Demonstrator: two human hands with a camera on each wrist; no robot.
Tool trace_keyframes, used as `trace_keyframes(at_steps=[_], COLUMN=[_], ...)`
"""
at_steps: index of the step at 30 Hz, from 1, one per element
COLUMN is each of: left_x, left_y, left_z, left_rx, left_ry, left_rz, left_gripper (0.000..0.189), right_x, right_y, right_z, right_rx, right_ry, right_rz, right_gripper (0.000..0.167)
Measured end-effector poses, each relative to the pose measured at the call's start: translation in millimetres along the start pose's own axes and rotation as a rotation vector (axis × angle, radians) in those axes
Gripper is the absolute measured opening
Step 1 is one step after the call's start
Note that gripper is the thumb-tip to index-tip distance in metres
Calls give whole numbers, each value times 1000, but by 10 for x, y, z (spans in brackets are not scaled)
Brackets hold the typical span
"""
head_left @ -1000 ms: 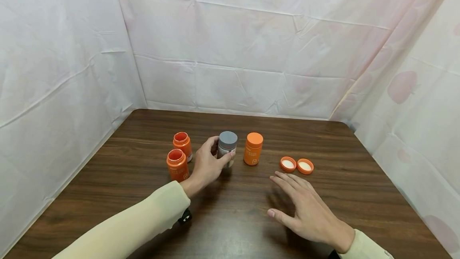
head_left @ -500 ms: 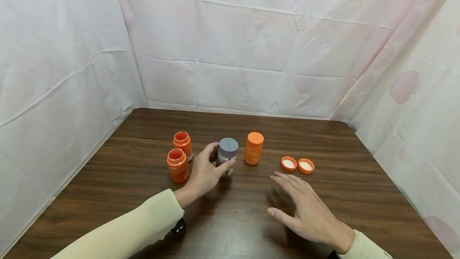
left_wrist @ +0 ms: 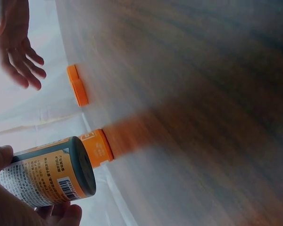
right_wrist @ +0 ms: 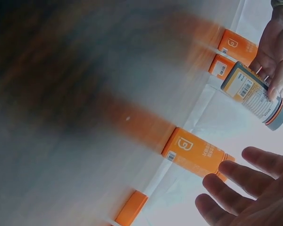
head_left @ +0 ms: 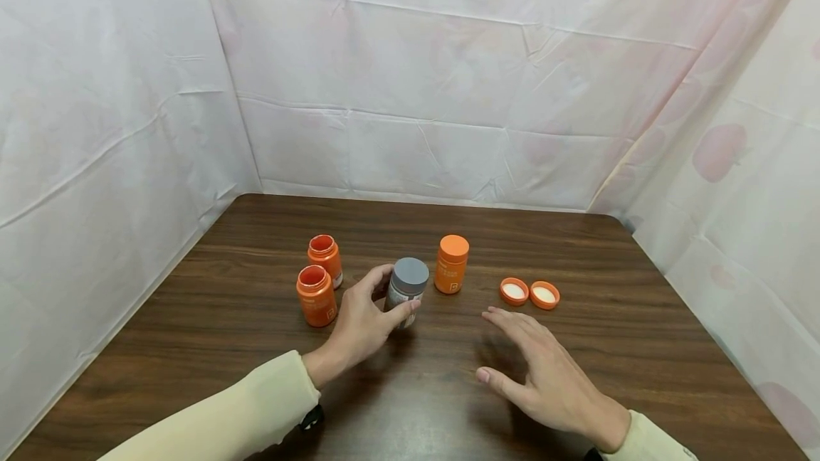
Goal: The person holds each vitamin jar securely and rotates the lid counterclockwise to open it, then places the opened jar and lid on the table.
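My left hand (head_left: 363,322) grips a grey bottle (head_left: 410,276) with a grey screw cap, thumb on the near side and fingers behind it. In the left wrist view the bottle (left_wrist: 47,174) shows its printed label and barcode, its base lifted off the table. My right hand (head_left: 544,375) hovers over the table with fingers spread and holds nothing. Just beyond its fingertips lie two orange caps (head_left: 514,292), white liners facing up. A capped orange bottle (head_left: 452,265) stands upright to the right of the grey one.
Two uncapped orange bottles (head_left: 317,296) stand left of the left hand, one behind the other. Everything is on a dark wood table (head_left: 256,390). White sheeting (head_left: 410,70) hangs behind the table and at both sides.
My left hand has drawn the grey bottle toward me, from beside the capped orange bottle to nearer the front. The right hand has stayed where it was.
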State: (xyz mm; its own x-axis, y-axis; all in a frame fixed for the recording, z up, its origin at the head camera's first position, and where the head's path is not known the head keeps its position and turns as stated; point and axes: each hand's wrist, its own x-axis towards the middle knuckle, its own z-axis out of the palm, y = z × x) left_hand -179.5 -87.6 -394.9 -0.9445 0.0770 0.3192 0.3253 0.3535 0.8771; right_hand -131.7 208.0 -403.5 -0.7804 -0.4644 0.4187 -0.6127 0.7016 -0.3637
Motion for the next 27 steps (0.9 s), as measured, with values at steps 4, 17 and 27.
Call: trace_keyframes(at_steps=[4, 17, 27], left_x=[-40, -146, -246], left_y=[-6, 2, 22], left_z=[3, 23, 80], left_rx=[14, 23, -6], left_ry=[-6, -46, -80], left_rz=[18, 30, 51], left_gripper=[57, 58, 55], right_x=[-13, -22, -32], right_y=[-7, -22, -30], right_z=[1, 7, 23], right_rx=[5, 52, 102], right_ry=[8, 5, 16], right_rz=[18, 53, 78], right_gripper=[71, 69, 68])
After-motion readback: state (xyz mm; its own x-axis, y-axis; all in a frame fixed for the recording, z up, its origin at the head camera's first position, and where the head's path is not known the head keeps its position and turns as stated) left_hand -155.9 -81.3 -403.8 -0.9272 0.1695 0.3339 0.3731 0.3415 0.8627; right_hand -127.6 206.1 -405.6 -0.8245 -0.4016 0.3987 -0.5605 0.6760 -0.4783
